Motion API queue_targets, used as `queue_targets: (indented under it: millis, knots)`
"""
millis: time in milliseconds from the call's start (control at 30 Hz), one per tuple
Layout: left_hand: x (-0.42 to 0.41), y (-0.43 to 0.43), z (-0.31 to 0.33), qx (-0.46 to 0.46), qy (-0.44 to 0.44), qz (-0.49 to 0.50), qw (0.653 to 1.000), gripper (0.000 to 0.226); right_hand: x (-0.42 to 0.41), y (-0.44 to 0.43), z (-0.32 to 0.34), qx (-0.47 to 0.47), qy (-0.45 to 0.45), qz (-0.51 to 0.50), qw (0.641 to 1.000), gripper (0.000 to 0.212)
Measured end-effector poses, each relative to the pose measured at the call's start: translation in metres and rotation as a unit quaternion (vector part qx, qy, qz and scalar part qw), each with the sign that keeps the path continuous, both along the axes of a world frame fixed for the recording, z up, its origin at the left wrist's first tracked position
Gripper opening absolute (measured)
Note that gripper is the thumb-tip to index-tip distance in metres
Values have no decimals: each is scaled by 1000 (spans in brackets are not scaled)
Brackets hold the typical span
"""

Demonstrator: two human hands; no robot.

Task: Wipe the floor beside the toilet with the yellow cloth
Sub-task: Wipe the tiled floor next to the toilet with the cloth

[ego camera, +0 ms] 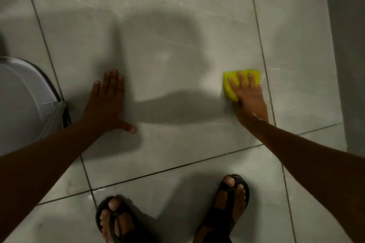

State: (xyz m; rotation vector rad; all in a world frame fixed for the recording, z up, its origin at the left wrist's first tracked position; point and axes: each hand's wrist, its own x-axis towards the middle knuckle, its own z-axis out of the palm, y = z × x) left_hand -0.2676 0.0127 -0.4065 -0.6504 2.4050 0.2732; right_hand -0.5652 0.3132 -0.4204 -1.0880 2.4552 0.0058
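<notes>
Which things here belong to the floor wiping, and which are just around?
In the job:
- folded yellow cloth, flat under the right hand
- pale grey marbled floor tiles
- white toilet at the left edge, marking the area
- left hand, flat on the tile, holding nothing

Just around:
- dark strapped sandals on the person's feet
- grey wall at the right

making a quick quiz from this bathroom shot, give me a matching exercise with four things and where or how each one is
Things:
1. yellow cloth
2. left hand
3. toilet
4. sandals

Places or states:
A. at the left edge of the view
B. flat on bare tile, holding nothing
C. on the feet at the bottom of the view
D. pressed to the floor under the right hand

Pairs: 1-D, 2-B, 3-A, 4-C
</notes>
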Motion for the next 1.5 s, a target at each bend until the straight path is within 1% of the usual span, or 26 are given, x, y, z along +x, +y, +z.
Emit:
queue_targets:
  millis: [67,100,133,200,233,300,367,433,500,533,600,667,733,767,833,900,933,967,1033,1100,1167,1233,1300,1400,1433,1500]
  knots:
    - [1,0,-2,3,5,0,1000,168,6,-54,-4,-6,22,-246,969,83]
    - [1,0,-2,4,8,1,1000,168,17,-82,-2,-12,29,-295,955,80]
    - [1,0,-2,6,9,2,1000,168,32,-100,-1,-23,38,-257,965,75]
    - [0,0,-2,6,8,0,1000,168,66,-98,-7,-37,44,15,998,69]
    - [0,-1,0,4,6,2,1000,168,74,-84,-5,-46,40,150,987,73]
    - [-1,0,3,9,2,6,1000,168,60,-50,1,-39,18,264,964,80]
    - [-2,1,4,7,-1,11,1000,169,38,-43,1,-15,24,187,982,81]
    - [-1,2,4,2,-2,10,1000,169,31,-78,-2,-10,35,-32,999,79]
    - [-1,4,3,2,5,11,1000,170,37,-133,0,-26,31,-220,975,79]
    - [-1,3,3,4,4,12,1000,170,45,-153,2,-26,29,-223,974,78]
    - [-2,3,3,5,-2,14,1000,171,64,-157,-3,-28,26,-9,999,68]
    - [-2,2,5,7,-8,18,1000,171,73,-121,-1,-58,0,254,965,60]
    - [-2,4,5,9,-9,19,1000,171,55,-88,5,-71,-21,327,942,59]
    - [-2,4,6,8,-6,18,1000,171,44,-89,4,-75,-9,289,954,59]
    - [-2,4,8,11,-10,17,1000,170,37,-121,2,-55,23,92,994,67]
    - [-3,4,7,7,-9,17,1000,170,42,-174,1,-49,38,-111,992,74]
    - [-4,4,8,6,-9,16,1000,169,50,-195,2,-49,34,-135,989,74]
    - [-4,4,8,7,-8,15,1000,169,60,-206,0,-58,29,-97,993,72]
    - [-3,4,10,4,-5,12,1000,168,90,-195,-6,-76,21,102,992,64]
    - [-3,6,12,1,-4,13,1000,168,122,-144,-2,-88,14,305,948,59]
    - [-5,7,13,6,-4,17,1000,168,126,-87,5,-93,0,380,921,67]
    - [-5,6,14,9,-4,24,1000,168,101,-58,6,-76,6,319,945,74]
    - [-4,5,13,11,-3,17,1000,168,79,-72,7,-31,17,148,988,78]
    - [-3,5,10,5,-2,10,1000,169,79,-138,6,-40,26,-47,998,71]
    - [-3,5,9,4,-5,8,1000,169,88,-155,6,-44,17,-35,998,70]
    - [-4,5,10,2,-7,6,1000,169,112,-155,3,-70,-2,98,993,62]
